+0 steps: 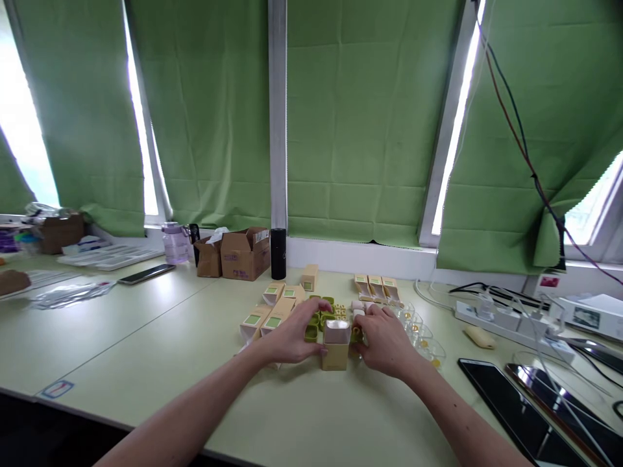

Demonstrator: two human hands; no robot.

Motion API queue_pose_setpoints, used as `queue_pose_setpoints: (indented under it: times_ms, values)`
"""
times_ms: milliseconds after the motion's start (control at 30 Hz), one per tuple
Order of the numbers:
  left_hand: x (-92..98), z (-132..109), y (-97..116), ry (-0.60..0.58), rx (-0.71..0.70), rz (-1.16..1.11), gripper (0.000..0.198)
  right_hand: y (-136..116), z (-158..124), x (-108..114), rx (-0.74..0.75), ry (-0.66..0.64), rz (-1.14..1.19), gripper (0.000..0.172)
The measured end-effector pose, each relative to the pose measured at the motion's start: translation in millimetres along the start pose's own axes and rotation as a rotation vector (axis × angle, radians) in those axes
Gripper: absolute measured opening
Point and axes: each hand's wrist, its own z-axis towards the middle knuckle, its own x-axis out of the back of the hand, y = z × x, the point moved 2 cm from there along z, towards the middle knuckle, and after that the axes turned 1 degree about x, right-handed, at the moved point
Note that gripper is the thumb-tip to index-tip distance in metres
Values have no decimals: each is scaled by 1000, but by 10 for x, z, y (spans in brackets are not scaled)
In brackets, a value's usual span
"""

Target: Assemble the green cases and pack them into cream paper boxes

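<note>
Touching open box (335,357), carton (243,258) with unreadable purple print

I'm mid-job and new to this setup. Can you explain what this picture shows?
There's no machine: these are a person's two bare hands, seen from a camera worn on the head. The left hand has its thumb at the side of a box. The right hand has its fingers by a green piece; how firmly either holds is unclear. Around them on the table are green cups, more boxes and clear cups. Farther back stands a black bottle.
</note>
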Motion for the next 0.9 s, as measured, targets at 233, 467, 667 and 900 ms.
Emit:
queue_pose_setpoints:
  times_ms: [233, 467, 667, 900]
  values:
    - [13, -28, 96, -28, -135, 35, 10, 12, 6, -22, 3, 0, -16, 12]
    - [-73, -20, 58, 61, -54, 103, 33, -32, -9, 20, -3, 4, -20, 12]
    - [-172, 42, -55, 229, 1, -49, 33, -36, -13, 33, -14, -13, -24, 16]
    - [-200, 43, -224, 205, 189, -311, 40, -29, -10, 28, -2, -30, -25, 22]
